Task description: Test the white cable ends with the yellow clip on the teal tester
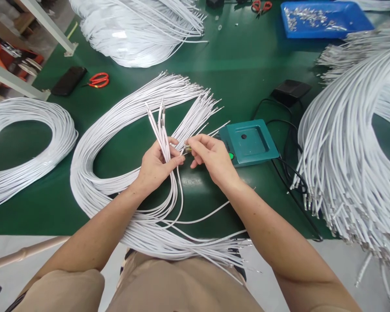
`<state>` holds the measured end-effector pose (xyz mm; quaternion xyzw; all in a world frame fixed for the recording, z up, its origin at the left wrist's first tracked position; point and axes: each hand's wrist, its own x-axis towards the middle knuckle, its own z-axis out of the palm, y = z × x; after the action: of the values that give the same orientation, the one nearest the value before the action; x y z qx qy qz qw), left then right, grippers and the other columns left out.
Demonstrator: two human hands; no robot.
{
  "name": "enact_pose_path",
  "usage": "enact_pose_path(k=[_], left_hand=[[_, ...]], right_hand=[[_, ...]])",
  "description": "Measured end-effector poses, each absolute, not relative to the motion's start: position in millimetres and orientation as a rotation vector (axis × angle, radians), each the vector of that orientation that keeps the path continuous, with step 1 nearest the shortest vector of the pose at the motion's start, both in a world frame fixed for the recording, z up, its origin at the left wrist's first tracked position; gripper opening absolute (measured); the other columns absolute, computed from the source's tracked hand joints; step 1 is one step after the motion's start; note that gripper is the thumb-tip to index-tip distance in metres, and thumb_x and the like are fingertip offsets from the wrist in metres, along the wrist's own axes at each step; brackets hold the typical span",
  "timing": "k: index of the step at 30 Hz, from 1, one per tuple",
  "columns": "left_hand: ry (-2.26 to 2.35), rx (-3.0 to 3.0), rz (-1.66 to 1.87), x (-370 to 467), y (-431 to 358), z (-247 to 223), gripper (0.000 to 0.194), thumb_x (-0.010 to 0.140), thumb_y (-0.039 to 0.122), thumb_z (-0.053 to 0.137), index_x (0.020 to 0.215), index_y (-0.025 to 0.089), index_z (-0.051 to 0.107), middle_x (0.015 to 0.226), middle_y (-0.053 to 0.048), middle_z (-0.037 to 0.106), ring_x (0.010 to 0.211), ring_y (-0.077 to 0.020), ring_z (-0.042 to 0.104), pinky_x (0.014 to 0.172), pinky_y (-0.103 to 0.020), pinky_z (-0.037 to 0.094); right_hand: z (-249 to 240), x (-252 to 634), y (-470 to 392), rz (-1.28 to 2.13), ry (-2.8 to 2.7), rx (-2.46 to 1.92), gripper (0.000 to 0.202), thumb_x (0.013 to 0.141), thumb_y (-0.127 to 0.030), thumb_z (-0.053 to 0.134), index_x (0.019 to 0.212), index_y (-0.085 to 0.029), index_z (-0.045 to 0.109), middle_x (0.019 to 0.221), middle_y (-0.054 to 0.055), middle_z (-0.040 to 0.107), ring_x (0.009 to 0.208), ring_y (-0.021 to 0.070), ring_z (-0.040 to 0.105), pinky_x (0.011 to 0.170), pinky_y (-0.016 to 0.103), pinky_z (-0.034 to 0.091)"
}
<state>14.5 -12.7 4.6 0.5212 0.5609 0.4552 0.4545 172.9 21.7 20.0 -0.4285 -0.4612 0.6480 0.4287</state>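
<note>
Holding bits (307,18), a tray (328,33) lies beyond left fingers (174,163) and right fingers (199,146) gripping wires (163,139).

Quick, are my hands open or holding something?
Left hand: closed around a bundle of white wires.
Right hand: closed, pinching a small metallic piece; exactly what is unclear.

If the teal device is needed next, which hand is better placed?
Probably the right hand: it sits beside the teal device, while the left hand is farther off, gripping several white cables.
</note>
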Motion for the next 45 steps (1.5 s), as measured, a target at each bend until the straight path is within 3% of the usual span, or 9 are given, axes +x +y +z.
enact_pose_path(k=[8,14,18,24,29,33,36,41,45], left_hand=[[1.305,1.326,1.12,13.4,-12.5,3.2,0.052,0.072,0.027,0.074,0.122,0.02,0.059,0.072,0.004,0.062,0.068,-0.0125,0.06,0.076,-0.028,0.05],[1.303,1.384,1.036,11.2,-12.5,7.0,0.038,0.078,0.028,0.071,0.114,0.02,0.064,0.073,0.003,0.059,0.069,-0.0112,0.061,0.071,-0.024,0.048],[1.22,1.295,1.041,11.7,-11.8,6.8,0.038,0.077,0.03,0.072,0.113,0.02,0.062,0.073,0.003,0.06,0.069,-0.0125,0.065,0.068,-0.024,0.05],[1.198,1.236,1.056,11.7,-10.6,5.1,0.041,0.075,0.031,0.074,0.113,0.02,0.061,0.074,0.002,0.064,0.068,-0.0136,0.067,0.07,-0.026,0.052],[1.11,1.094,1.022,9.9,-8.3,4.7,0.041,0.073,0.027,0.076,0.11,0.019,0.06,0.07,0.004,0.063,0.066,-0.0125,0.067,0.068,-0.025,0.051],[1.127,1.012,1.012,11.1,-4.1,0.8,0.043,0.071,0.025,0.077,0.109,0.018,0.059,0.071,0.003,0.065,0.065,-0.0129,0.068,0.059,-0.022,0.048],[1.219,1.078,1.005,12.5,-1.1,-2.7,0.041,0.072,0.025,0.076,0.108,0.017,0.058,0.071,0.002,0.066,0.067,-0.015,0.07,0.057,-0.022,0.047],[1.315,1.183,0.949,15.4,0.8,-4.9,0.04,0.075,0.027,0.071,0.111,0.017,0.055,0.074,0.001,0.068,0.07,-0.0167,0.072,0.058,-0.022,0.049],[1.372,1.205,0.927,18.5,1.5,-5.0,0.039,0.075,0.027,0.069,0.11,0.016,0.055,0.074,0.0,0.068,0.069,-0.0165,0.071,0.057,-0.022,0.051]], right_hand=[[18.4,173.4,21.7,1.625,-1.161,-1.133,0.016,0.07,-0.026,0.071,0.077,-0.013,0.067,0.064,-0.003,0.061,0.047,0.0053,0.053,0.042,0.017,0.045],[22.3,174.2,22.2,1.618,-1.262,-1.154,0.009,0.072,-0.023,0.065,0.074,-0.014,0.064,0.063,-0.004,0.061,0.047,0.0054,0.053,0.042,0.016,0.044],[22.5,175.8,23.4,1.563,-1.362,-1.229,0.005,0.072,-0.02,0.062,0.073,-0.015,0.062,0.062,-0.004,0.059,0.046,0.0057,0.05,0.04,0.016,0.042],[16.4,177.3,22.0,1.53,-1.463,-1.105,0.021,0.085,-0.034,0.054,0.091,-0.017,0.064,0.072,-0.002,0.062,0.055,0.0091,0.054,0.05,0.022,0.046],[10.9,177.7,21.2,0.965,-1.976,-1.121,0.02,0.09,-0.022,0.049,0.073,-0.016,0.059,0.075,0.001,0.06,0.07,0.0121,0.054,0.067,0.025,0.042],[16.1,184.0,24.3,0.334,-2.375,-1.137,0.028,0.096,-0.024,0.038,0.084,-0.016,0.062,0.088,0.007,0.062,0.081,0.0186,0.052,0.071,0.031,0.037],[21.0,193.6,30.3,-0.05,-2.458,-1.236,0.022,0.094,-0.02,0.041,0.093,-0.014,0.063,0.096,0.012,0.066,0.092,0.025,0.052,0.085,0.039,0.034],[20.7,208.9,40.1,-0.096,-2.597,-1.291,0.019,0.087,-0.013,0.046,0.083,-0.015,0.064,0.077,0.009,0.069,0.081,0.0232,0.055,0.101,0.042,0.027],[19.0,212.0,42.2,0.004,-2.606,-1.222,0.014,0.082,-0.011,0.052,0.084,-0.016,0.064,0.083,0.007,0.07,0.089,0.0231,0.056,0.105,0.043,0.024]])
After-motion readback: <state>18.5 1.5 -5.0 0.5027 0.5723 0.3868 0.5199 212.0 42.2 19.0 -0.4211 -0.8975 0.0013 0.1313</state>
